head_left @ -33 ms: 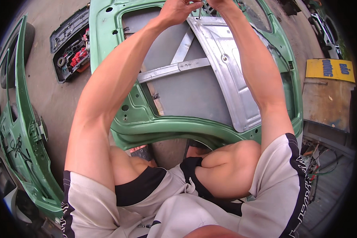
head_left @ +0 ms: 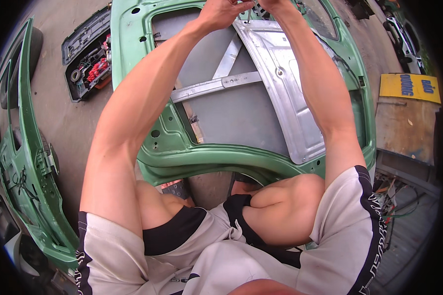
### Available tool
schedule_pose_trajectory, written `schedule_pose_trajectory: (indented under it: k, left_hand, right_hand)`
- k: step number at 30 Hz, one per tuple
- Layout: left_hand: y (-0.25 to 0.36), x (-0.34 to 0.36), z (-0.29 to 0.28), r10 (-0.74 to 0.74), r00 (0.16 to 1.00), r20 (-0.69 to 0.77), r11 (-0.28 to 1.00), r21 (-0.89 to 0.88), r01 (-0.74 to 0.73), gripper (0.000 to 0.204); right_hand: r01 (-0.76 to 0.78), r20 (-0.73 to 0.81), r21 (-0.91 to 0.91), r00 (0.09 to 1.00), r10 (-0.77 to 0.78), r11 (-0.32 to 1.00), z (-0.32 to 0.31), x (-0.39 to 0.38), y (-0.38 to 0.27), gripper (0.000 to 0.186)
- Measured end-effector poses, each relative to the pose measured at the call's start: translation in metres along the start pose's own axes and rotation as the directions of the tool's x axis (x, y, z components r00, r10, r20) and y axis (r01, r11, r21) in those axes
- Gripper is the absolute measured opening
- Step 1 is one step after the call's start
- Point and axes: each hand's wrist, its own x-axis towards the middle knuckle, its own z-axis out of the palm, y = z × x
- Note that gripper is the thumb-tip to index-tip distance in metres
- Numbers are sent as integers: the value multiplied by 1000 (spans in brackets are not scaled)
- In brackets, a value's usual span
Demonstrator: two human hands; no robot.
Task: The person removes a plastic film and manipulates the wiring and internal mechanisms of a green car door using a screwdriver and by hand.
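Green side door (head_left: pixel 42 211): We see it on our left, with black cords (head_left: pixel 20 186) on its near half.
Tool box (head_left: pixel 86 35): It sits open on the ground, left and far, with red things (head_left: pixel 98 69) inside.
Big green door (head_left: pixel 182 160): It is right in front of our knees, and both our arms reach over it.
Left hand (head_left: pixel 222 13): We hold it at the far side, fingers bent, by a thin metal rod (head_left: pixel 248 16). We cannot tell if it grips the rod.
Right hand (head_left: pixel 275 5): It is just right of the rod. The top edge cuts it off, so we cannot tell if it is open or closed.
Silver panel (head_left: pixel 278 93): It lies on the door's right part, under our right arm.
Yellow board (head_left: pixel 411 88): It is to the right, well apart from us.
Wires (head_left: pixel 394 201): They tangle on the right, near.
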Motion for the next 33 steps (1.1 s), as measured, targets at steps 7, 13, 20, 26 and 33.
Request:
schedule_pose_trajectory:
  k: [7, 13, 20, 26, 33]
  left_hand:
    - [4, -2, 6, -28, 1000, 8, 997, -74, 29, 38]
    - [11, 0, 4, -55, 998, 43, 998, -41, 56, 35]
    - [31, 2, 13, 67, 998, -5, 987, 144, -66, 35]
    - [15, 6, 11, 102, 992, -72, 979, 182, -88, 42]
    - [11, -1, 10, 66, 993, -99, 992, 110, -55, 43]
  right_hand:
    - [-4, -58, -21, 998, 3, 1000, -13, -12, -19, 41]
    - [-29, -102, -104, 995, 18, 994, -18, -22, -39, 42]
    - [-40, 78, -503, 993, 91, 864, -28, 13, -33, 44]
    - [55, 279, -738, 932, 230, 673, -20, 32, -41, 45]
    - [276, 692, -512, 693, 201, 814, -19, 58, -28, 48]
